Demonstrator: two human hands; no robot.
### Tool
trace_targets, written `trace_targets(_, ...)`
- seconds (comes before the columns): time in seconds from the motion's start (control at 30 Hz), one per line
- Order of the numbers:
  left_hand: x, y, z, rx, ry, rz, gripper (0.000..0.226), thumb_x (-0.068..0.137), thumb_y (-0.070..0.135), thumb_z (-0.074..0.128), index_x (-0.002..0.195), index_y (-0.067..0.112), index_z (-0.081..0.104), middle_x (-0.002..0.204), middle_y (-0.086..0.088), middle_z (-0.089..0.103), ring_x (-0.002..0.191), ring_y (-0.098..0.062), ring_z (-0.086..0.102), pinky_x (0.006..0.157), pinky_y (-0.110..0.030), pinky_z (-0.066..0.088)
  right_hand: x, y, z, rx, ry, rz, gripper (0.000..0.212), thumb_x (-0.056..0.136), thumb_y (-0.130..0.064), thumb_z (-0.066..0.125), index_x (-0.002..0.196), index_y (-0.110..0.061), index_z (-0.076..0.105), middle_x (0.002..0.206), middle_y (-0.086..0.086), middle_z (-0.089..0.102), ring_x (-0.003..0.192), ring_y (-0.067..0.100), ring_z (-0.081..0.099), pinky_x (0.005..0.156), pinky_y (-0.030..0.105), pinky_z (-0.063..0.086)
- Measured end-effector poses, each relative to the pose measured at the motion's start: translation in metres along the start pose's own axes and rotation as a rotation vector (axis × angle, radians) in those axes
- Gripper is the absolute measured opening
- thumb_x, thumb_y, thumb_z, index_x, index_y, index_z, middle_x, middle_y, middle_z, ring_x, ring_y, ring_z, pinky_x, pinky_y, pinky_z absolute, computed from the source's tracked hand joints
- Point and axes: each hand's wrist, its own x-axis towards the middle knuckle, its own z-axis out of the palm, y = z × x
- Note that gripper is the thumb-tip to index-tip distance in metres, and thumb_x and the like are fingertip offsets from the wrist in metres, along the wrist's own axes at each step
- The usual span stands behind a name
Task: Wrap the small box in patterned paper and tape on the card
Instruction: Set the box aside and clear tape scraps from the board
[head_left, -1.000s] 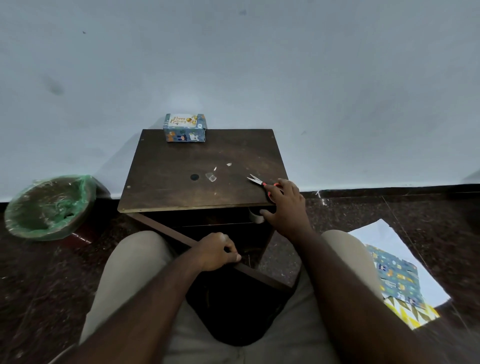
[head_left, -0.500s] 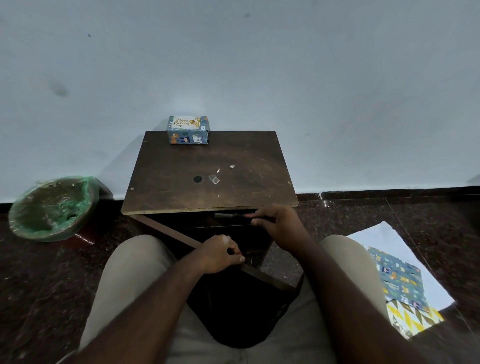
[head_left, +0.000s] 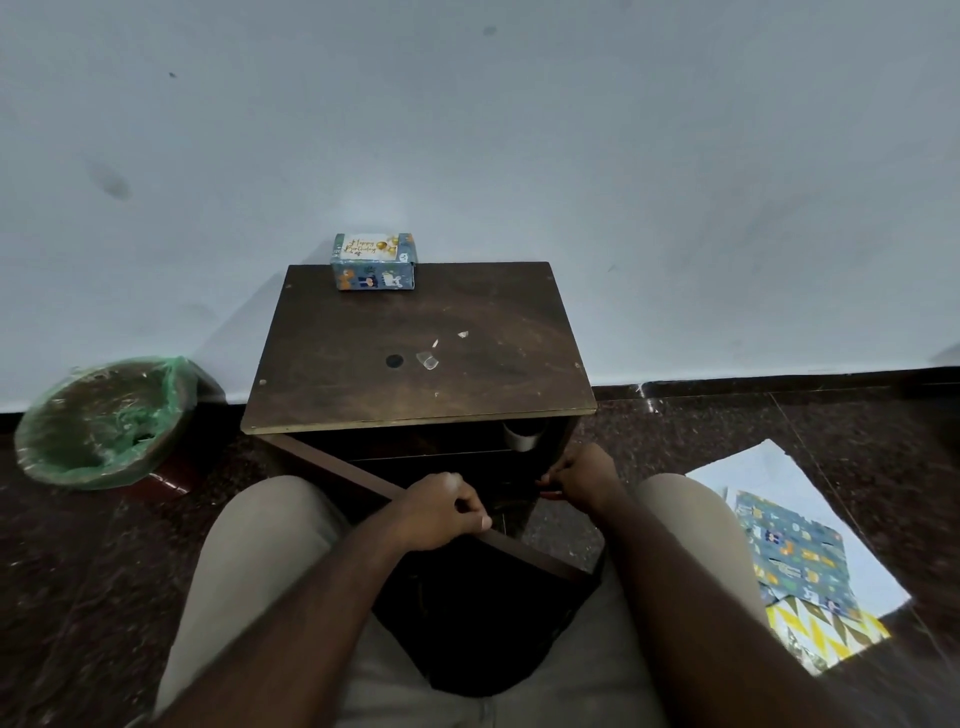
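Left hand (head_left: 447, 512) grips the cabinet door (head_left: 524, 550), right hand (head_left: 584, 475) pinches a red item (head_left: 545, 492); wrapped box (head_left: 374, 270), card (head_left: 363, 246) on top, sits at the surface's (head_left: 415, 384) far edge: seemingly finished.

Left grip (head_left: 441, 512), right grip (head_left: 583, 475), both curled

The right hand (head_left: 582, 475) is off the dark brown wooden tabletop (head_left: 363, 400) and now sits lower, at the cabinet's right front edge. Its fingers curl round the small red-handled scissors (head_left: 546, 491), which no longer lie on top.
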Motion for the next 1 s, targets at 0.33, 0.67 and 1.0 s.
trace_targets(0.33,-0.001,-0.002,0.004,0.004,0.039,-0.028,0.005,0.087,0.035,0.074,0.09,0.035,0.07,0.105,0.013,0.058,0.098,-0.005,0.058,0.084,-0.023,0.051,0.019,0.005,0.011,0.16,0.122,-0.032,0.023,0.09,0.012,0.06,0.067,0.009,0.064,0.076,0.015,0.067,0.089,0.03,0.073,0.081,0.048,0.061)
trace_targets(0.67,0.007,0.001,0.019,0.101,0.206,-0.016,0.011,0.088,0.017,0.073,0.097,0.023,0.073,0.104,0.007,0.056,0.102,-0.008,0.051,0.086,-0.021,0.045,0.02,-0.006,0.017,-0.296,0.375,-0.386,0.014,0.082,0.0,0.064,0.088,0.005,0.074,0.095,0.025,0.067,0.089,0.042,0.062,0.07,0.037,0.043)
trace_targets(1.0,0.006,-0.006,0.029,0.113,0.27,0.015,0.013,0.091,0.02,0.07,0.103,0.026,0.072,0.109,0.012,0.054,0.104,0.0,0.045,0.083,-0.007,0.032,0.039,-0.009,0.036,-0.57,0.208,-0.321,0.036,0.092,0.002,0.05,0.125,0.003,0.064,0.127,0.024,0.061,0.125,0.038,0.048,0.095,0.037,0.042)
